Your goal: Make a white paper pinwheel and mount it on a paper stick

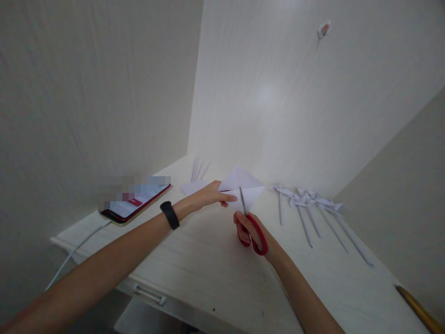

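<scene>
L hand (212,195): pinching folded paper (254,194) | R hand (242,223): curled round scissors (257,227), 1 blade over paper

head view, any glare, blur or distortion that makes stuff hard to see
Head view: soft glare spots on the back wall, light otherwise dim; head view: pixel blocks hide part of the phone; head view: the white paper in the left hand has low contrast against the pale desk; head view: wide-angle stretch toward the edges, fine detail soft.
</scene>
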The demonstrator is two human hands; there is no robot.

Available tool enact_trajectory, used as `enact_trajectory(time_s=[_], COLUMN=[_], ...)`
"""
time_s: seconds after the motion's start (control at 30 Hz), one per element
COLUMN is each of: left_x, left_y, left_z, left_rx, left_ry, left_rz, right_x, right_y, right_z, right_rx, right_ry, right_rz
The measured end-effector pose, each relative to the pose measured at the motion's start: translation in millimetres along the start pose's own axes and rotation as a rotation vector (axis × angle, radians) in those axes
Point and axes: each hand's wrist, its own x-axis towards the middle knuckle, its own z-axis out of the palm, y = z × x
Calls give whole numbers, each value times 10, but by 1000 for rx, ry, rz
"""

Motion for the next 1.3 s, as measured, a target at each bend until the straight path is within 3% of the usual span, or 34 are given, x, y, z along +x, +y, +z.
enact_trajectory(time_s=[0.47, 0.67, 1.13, 1.3], left_x=[22, 38, 36, 26], left_y=[-39, -80, -112, -90], left_z=[11, 17, 33, 45], left_rx=[0, -59, -122, -117], left_ry=[18, 136, 91, 86], left_rz=[-27, -36, -15, -4], right_x=[-12, 6, 7, -20], right_y=[3, 83, 21, -31], right_z=[-10, -38, -52, -22], right_rx=[-35, -51, 57, 78], right_ry=[6, -14, -132, -108], right_rz=[-21, -34, -44, -18])
